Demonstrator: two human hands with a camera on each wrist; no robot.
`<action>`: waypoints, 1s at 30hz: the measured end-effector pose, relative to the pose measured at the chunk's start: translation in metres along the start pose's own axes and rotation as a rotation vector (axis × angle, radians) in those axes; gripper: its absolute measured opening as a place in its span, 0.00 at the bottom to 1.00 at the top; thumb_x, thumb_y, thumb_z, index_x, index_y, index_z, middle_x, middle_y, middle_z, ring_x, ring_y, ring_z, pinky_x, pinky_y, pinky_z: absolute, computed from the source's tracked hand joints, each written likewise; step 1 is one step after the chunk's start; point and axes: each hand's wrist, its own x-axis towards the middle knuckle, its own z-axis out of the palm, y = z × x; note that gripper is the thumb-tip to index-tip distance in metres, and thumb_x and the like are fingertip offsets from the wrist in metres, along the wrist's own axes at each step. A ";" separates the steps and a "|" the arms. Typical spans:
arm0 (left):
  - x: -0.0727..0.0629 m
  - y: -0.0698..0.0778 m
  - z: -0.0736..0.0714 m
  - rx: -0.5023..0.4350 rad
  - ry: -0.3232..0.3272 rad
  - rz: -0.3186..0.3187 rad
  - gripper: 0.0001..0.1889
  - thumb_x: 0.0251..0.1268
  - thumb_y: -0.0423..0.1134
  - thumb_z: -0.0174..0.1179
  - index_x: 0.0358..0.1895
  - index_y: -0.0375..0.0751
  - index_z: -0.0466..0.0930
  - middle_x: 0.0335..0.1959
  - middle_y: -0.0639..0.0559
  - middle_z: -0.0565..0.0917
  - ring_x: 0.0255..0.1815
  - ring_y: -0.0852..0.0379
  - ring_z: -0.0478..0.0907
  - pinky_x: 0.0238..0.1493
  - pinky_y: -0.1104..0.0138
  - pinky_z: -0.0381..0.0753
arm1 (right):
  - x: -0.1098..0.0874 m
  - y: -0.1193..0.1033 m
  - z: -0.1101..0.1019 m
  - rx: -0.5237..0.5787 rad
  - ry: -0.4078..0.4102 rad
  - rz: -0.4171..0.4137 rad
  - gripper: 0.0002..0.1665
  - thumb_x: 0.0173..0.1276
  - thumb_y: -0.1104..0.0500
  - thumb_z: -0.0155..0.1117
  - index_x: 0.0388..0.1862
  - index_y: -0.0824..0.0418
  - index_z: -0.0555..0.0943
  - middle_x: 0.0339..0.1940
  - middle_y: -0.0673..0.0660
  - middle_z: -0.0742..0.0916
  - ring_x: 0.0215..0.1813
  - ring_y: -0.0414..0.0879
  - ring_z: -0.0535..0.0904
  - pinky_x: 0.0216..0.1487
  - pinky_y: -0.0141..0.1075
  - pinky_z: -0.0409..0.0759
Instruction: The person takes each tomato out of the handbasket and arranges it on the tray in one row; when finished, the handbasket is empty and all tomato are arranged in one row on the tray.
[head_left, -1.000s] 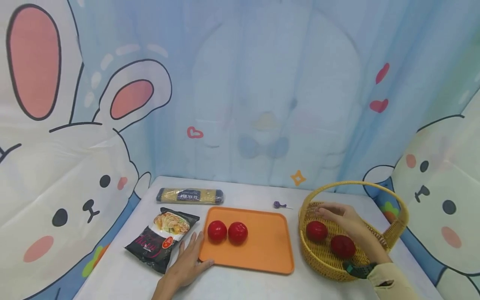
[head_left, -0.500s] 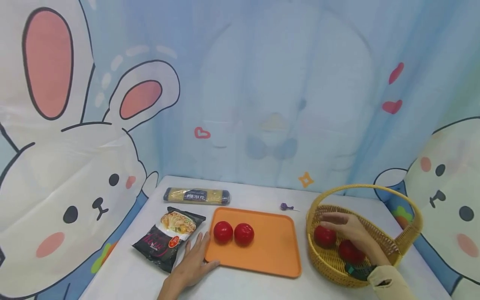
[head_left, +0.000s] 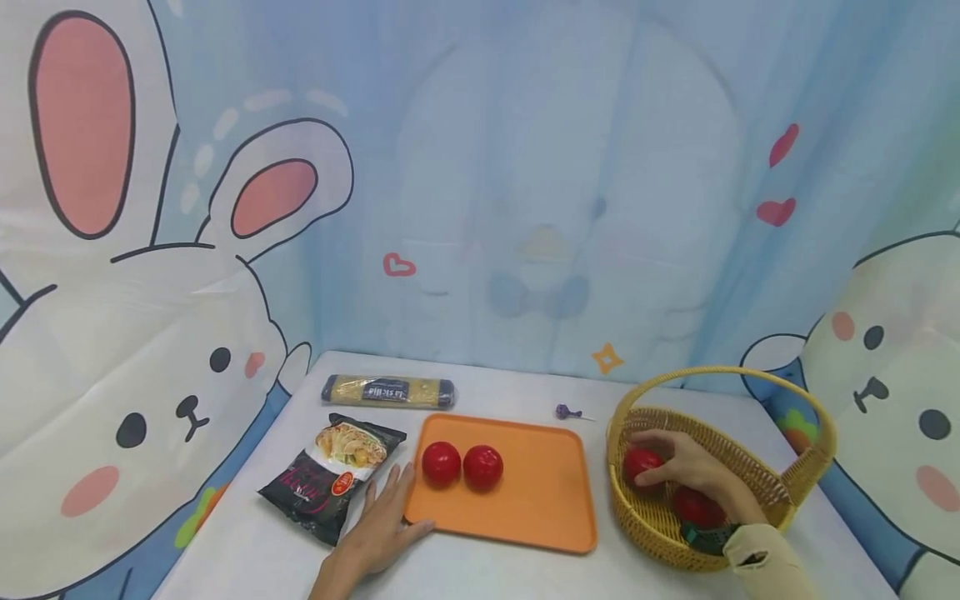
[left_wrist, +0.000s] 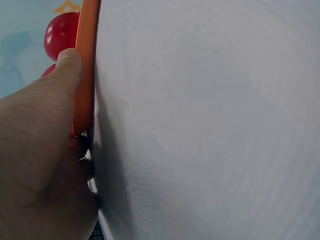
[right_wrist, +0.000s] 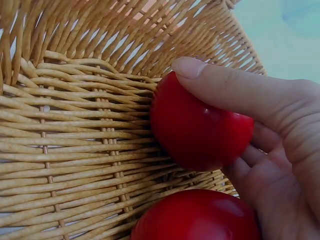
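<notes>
Inside the wicker basket, my right hand grips a shiny red apple. Its thumb lies across the top and its other fingers curl round the far side. A second red apple lies in the basket under the wrist. My left hand rests at the near left corner of the orange tray, fingers spread and thumb along the edge. In the left wrist view that thumb touches the tray's rim. Two red apples, one left and one right, sit side by side on the tray.
A black food packet lies left of the tray, close to my left fingers. Behind it is a pack of spaghetti. A small purple item with a thin stick lies behind the tray. The basket's tall handle arches over my right hand.
My right hand has lowered into the basket and closed its fingers round the apple there. The left hand stays at the tray corner. The head view has shifted slightly.
</notes>
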 end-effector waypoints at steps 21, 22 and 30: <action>0.001 -0.001 -0.001 -0.013 -0.002 0.015 0.51 0.74 0.57 0.68 0.85 0.27 0.53 0.87 0.32 0.55 0.89 0.31 0.44 0.85 0.31 0.34 | -0.004 -0.006 0.005 0.010 0.166 0.156 0.43 0.63 0.50 0.86 0.68 0.74 0.82 0.60 0.70 0.89 0.59 0.58 0.86 0.53 0.43 0.89; 0.001 -0.001 -0.002 -0.017 0.000 0.019 0.51 0.74 0.56 0.68 0.85 0.27 0.53 0.87 0.32 0.55 0.89 0.30 0.45 0.84 0.30 0.34 | -0.005 -0.006 0.006 0.025 0.173 0.162 0.42 0.62 0.49 0.86 0.67 0.73 0.82 0.59 0.69 0.89 0.58 0.57 0.86 0.52 0.42 0.89; 0.001 -0.002 0.000 -0.020 0.001 0.031 0.51 0.75 0.57 0.67 0.85 0.27 0.53 0.87 0.32 0.55 0.89 0.31 0.44 0.84 0.30 0.34 | -0.013 -0.026 0.004 0.054 0.203 0.130 0.40 0.66 0.49 0.84 0.67 0.73 0.82 0.58 0.68 0.90 0.59 0.57 0.86 0.50 0.37 0.90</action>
